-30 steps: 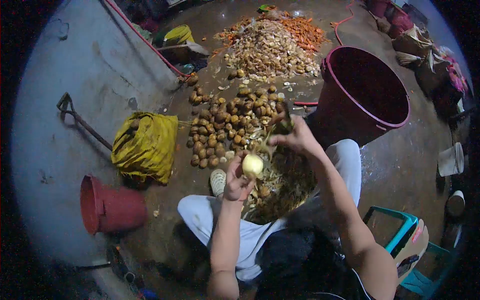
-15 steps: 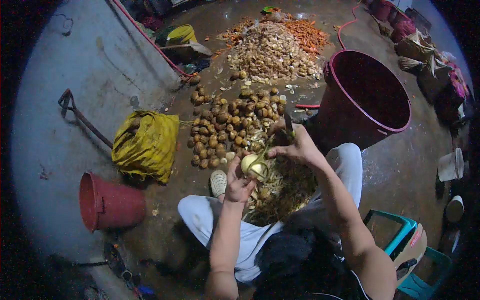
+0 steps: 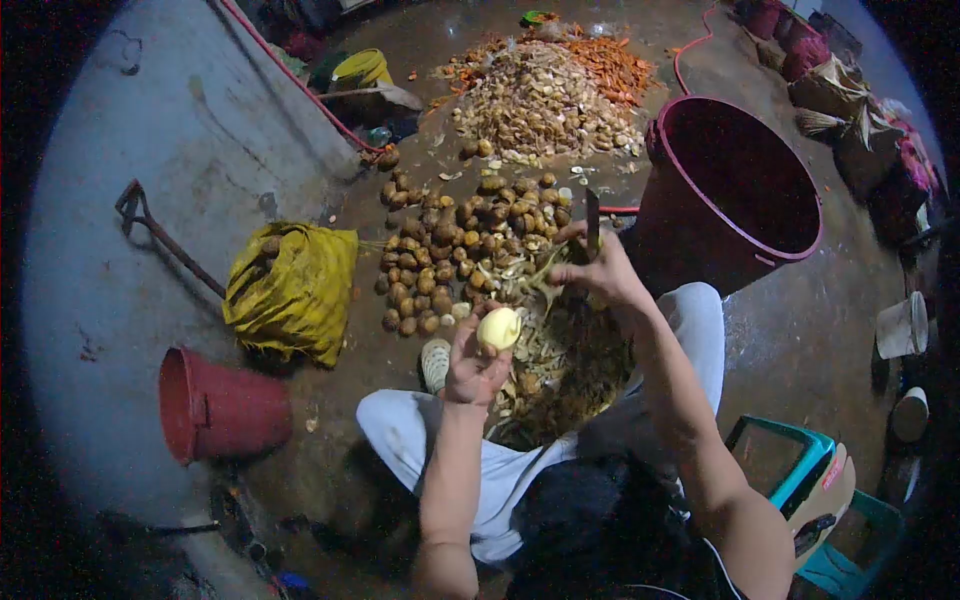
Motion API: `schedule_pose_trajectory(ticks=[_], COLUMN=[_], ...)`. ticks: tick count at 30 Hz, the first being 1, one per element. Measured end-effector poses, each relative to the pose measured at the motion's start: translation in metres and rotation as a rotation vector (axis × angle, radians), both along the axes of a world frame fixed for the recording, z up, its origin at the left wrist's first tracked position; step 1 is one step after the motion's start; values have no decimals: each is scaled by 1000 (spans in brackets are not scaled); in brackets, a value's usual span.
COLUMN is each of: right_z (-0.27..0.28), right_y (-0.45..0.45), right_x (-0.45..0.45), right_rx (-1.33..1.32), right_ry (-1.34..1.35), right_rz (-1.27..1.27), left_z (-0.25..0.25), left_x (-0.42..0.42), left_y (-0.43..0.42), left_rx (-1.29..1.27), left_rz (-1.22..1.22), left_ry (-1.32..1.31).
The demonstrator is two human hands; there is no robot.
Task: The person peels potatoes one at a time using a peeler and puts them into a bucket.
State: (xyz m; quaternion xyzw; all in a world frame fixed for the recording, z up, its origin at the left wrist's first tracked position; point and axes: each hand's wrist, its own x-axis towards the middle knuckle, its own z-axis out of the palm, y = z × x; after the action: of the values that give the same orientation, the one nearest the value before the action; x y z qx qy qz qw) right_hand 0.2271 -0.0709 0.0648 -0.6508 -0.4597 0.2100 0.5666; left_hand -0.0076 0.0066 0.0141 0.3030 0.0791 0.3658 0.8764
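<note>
left hand [image 3: 472,372]: round vegetable [image 3: 496,330] (pale yellow) | right hand [image 3: 604,274]: knife [image 3: 593,217]

The brown floor [image 3: 800,370], shiny in patches, carried a large maroon tub [image 3: 690,240]. Left of the tub lay a loose spread of brown-skinned round tubers [image 3: 440,250]; farther left, well apart from it, sat a yellow woven sack [image 3: 295,290] and a red bucket [image 3: 240,405]. Beyond the tub, to its left, rose heaped pale scraps [image 3: 545,95] touching orange scraps [image 3: 612,67]. Nearer than the tub were littered peelings [image 3: 540,370] and a turquoise stool [image 3: 812,447].
</note>
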Motion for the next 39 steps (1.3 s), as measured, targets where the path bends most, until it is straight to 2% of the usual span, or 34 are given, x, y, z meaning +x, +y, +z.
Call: schedule_pose_trajectory(ticks=[2,3,4,6,7,8,10,11,13,15,16,17,18,20,21,22,24,25,26,27,28,29,30,32,33,34,35,36,38,39], right_z=[5,17,6,-13,-11,-12,1,5,15,-13,-7,-1,4,7,15,23,-19,-13,-8,-4,0,3,17,21,-6,-9,-12,-10,-10,10], right_y=[-1,-5,-2,8,4,5,5,-1,-4,3,2,1,0,-3,-6,-9,5,8,4,6,7,-1,-4,-8,0,9,5,6,4,0], right_x=[-16,-25,-18,-1,4,3,-5,-12,-24,-8,-5,-1,-5,-12,-19,-28,-2,2,4,1,-3,-7,-17,-24,-10,-3,1,1,-2,-17], right_rx=[130,134,131,-101,-102,-97,107,101,56,-22,-48,-64,-56,58,78,49,10,-19,-87,-10,63,13,67,25,-22,-65,-81,-72,68,81], right_ry=[-141,-231,-224,-42,117,118,-37,-105,-82,-20,210,442,439,-149,-207,-130,-107,-137,163,75,-13,-75,-69,-75,-129,-189,226,225,-90,-66], right_rz=[141,105,107,-94,-88,-90,54,124,109,-12,-5,-23,-25,66,126,85,-23,-93,-18,15,47,112,175,83,-32,-146,-52,-55,55,133], left_z=[11,6,2,4,10,17,22,22,14,1,1,0,-1,-5,2,8,11,10,10,11,10,6,6,6,-1,-4,-5,-3,1,7], left_x=[-5,-2,-2,-1,1,4,3,1,-2,-4,-4,0,-1,-3,-3,-3,-1,1,1,0,-2,-3,-3,-4,-2,0,-4,-4,-2,-6], left_y=[0,0,-1,-3,-5,-6,-4,-3,1,2,1,-4,-1,5,6,4,-7,-7,-6,-1,3,5,4,1,0,-1,-1,-1,-2,0], left_rx=[70,77,72,-1,12,26,20,13,44,-99,-173,-74,-34,45,64,80,68,2,-62,2,5,32,36,42,-51,-139,-136,-127,-135,-92], left_rz=[-121,-103,-100,-60,-38,-16,-56,-74,-103,-135,-147,-47,-34,-5,-79,-151,-97,-76,-56,-162,-165,-159,-144,-117,-102,-84,-137,-141,-76,-100], left_ry=[143,83,89,13,-4,-22,-7,3,40,42,42,55,60,72,87,105,114,44,-25,4,1,68,113,202,89,-30,-68,-69,-21,71])
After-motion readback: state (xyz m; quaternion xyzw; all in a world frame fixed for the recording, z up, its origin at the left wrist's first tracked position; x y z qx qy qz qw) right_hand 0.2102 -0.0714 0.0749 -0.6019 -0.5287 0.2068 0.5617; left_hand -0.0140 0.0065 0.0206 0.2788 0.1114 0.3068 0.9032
